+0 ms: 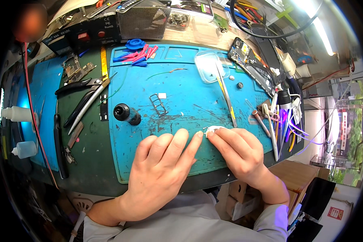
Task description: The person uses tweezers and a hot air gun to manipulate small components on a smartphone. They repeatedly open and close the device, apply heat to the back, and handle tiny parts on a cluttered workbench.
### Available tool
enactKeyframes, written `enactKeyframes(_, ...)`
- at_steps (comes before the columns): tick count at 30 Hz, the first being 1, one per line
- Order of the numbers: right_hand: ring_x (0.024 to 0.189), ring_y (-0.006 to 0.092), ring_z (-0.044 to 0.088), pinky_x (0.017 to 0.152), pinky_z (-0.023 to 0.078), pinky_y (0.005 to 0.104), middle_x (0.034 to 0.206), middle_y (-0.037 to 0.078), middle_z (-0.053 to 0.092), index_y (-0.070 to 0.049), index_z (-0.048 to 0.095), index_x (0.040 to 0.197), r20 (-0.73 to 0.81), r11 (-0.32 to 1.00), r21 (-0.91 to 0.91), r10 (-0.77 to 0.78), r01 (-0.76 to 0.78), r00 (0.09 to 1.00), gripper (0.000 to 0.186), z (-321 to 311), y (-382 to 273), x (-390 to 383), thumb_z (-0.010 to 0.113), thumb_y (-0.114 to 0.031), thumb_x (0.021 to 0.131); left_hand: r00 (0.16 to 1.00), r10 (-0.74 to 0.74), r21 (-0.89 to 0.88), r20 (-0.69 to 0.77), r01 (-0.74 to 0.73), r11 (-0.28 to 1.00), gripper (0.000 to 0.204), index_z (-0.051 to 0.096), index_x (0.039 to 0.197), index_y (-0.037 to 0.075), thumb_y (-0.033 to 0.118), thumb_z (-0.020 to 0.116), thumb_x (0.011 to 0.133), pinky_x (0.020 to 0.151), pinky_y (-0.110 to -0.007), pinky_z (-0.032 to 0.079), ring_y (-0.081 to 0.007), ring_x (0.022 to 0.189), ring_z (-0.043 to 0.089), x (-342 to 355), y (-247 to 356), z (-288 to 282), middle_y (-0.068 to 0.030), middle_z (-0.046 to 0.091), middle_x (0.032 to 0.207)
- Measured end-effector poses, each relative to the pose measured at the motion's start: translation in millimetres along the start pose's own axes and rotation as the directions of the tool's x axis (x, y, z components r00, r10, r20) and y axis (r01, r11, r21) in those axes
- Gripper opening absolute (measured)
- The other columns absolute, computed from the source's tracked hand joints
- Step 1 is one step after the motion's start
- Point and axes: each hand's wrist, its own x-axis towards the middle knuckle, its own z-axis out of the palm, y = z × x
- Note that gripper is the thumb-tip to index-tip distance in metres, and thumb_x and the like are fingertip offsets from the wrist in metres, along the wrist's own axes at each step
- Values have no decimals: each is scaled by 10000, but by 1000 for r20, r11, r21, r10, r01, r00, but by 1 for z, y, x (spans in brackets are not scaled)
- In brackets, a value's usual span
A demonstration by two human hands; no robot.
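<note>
My right hand [240, 155] is closed, its thumb and fingers pinching a small white piece [214, 129] that looks like a wad of tissue or cloth. My left hand [161, 173] rests beside it over the blue work mat [149, 86]. Its fingers are apart and curved, and the index fingertip reaches almost to the white piece. A tiny light-coloured bit sits between the two hands' fingertips, too small to name. The left thumb is mostly hidden under the hand. Just beyond the hands lie a pair of tweezers [226, 97] and a thin black frame [158, 105].
A black bottle [127, 114] stands left of my hands. Pliers [78, 85] lie farther left. A clear plastic box [207, 66] supports the tweezers' far end. An opened phone [252, 66] lies at the back right, with tools and cables [284, 109] along the right edge.
</note>
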Motion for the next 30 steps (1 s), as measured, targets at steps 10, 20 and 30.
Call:
enactKeyframes(10, 911, 183, 724, 697, 592, 274, 1089, 94, 718, 21, 791, 1064, 31, 951, -161, -262, 264, 964, 324, -3, 18, 1, 722, -46, 755, 1000, -5, 0, -20, 5, 1000, 583, 703, 1368, 116, 175, 791, 795, 978, -395, 423, -219, 1111, 522, 0, 0, 1, -49, 547, 1286)
enactKeyframes(20, 893, 171, 715, 698, 585, 266, 1074, 88, 702, 31, 783, 1051, 42, 912, -191, -362, 364, 931, 311, -4, 24, -1, 721, -49, 757, 999, 8, 19, -50, -7, 1000, 495, 707, 1321, 83, 154, 696, 831, 988, -365, 429, -200, 1088, 536, 1, -1, 3, -48, 575, 1275)
enactKeyframes(30, 903, 183, 728, 688, 581, 279, 1070, 87, 708, 18, 790, 1056, 19, 957, -95, -273, 274, 962, 331, -1, 26, 0, 708, -57, 744, 998, -3, 9, -56, 3, 1000, 469, 719, 1304, 103, 150, 724, 838, 987, -372, 438, -198, 1082, 542, 1, 0, 3, -37, 584, 1263)
